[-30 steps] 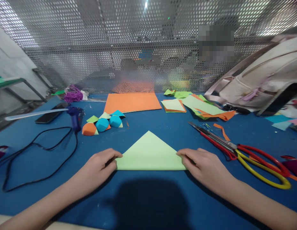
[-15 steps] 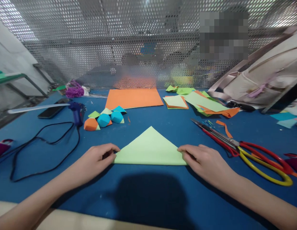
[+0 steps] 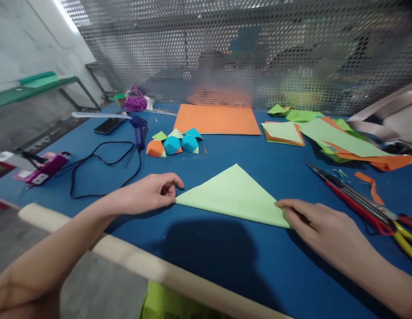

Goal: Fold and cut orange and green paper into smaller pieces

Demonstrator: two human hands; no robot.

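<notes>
A pale green sheet of paper (image 3: 232, 195), folded into a triangle, lies on the blue table with its peak pointing away from me. My right hand (image 3: 319, 226) pinches its right corner between thumb and fingers. At the left corner is my left hand (image 3: 149, 191); its thumb tip touches the paper's point, while the index finger is lifted and curved, leaving a gap between the two. Small folded paper pieces in orange, blue and green (image 3: 172, 145) sit beyond my left hand.
A blue glue gun (image 3: 137, 130) with a black cord and a phone (image 3: 109, 124) lie at left. Orange sheets (image 3: 217, 119) and a small paper stack (image 3: 282, 133) lie at the back. Cutters and scissors (image 3: 362, 201) lie at right. Perforated metal (image 3: 192, 57) stands behind.
The view has turned, so the table appears tilted. My left hand's index finger has come off the paper's left corner. My right hand keeps its pinch on the right corner.
</notes>
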